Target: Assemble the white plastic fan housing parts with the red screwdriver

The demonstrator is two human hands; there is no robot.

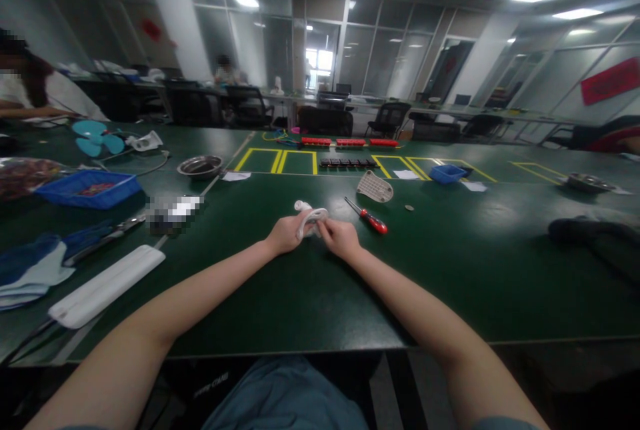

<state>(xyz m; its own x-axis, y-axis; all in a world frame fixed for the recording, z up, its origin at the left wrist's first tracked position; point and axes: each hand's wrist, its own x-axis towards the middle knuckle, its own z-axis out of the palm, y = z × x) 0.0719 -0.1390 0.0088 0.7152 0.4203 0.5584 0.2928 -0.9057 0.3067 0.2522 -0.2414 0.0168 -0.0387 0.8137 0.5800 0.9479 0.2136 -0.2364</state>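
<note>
Above the middle of the green table, my left hand (pixel 284 235) is closed on a white curved plastic part (pixel 313 215) with a short round stub at its left end. My right hand (pixel 341 237) pinches the right side of the same part, its fingertips partly hidden. Just right of my hands lies a screwdriver (pixel 367 216) with a red and black handle, its shaft pointing away to the left. Behind it rests a beige perforated plate (pixel 375 187). A small flat oval piece (pixel 409 208) lies to its right.
At left are a white power strip (pixel 107 287), blue gloves (pixel 37 263), a blue tray (pixel 89 189), a metal bowl (pixel 200 166) and turquoise fan blades (pixel 99 139). Further back stand a row of black parts (pixel 349 163), red blocks (pixel 350 143) and a small blue bin (pixel 447 174). A person sits far left.
</note>
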